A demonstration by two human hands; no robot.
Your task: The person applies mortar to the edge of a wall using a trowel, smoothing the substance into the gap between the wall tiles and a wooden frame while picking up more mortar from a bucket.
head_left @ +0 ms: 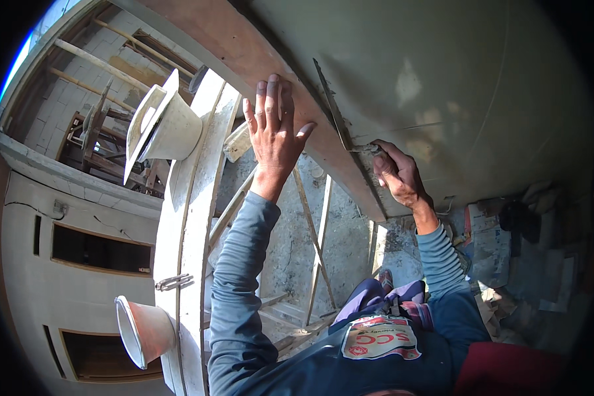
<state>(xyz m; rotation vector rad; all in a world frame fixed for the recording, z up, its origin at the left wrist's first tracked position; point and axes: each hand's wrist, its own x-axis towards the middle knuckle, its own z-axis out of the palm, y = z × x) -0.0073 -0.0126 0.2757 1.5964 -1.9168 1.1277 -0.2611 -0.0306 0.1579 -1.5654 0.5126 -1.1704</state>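
My left hand lies flat with fingers stretched out against a long pinkish board, which runs diagonally along the wall. Closed round a trowel handle, my right hand is to the right of the board. The trowel's long thin blade is seen nearly edge-on, close to the board's edge and the smooth grey wall. Whether the whole blade touches the wall, I cannot tell. A short pale wooden piece shows just left of my left hand.
A narrow plank at left carries a white bucket with flat pieces in its mouth, a metal tool and a tilted pinkish bucket. Wooden poles stand below. Bags and rubble lie at lower right.
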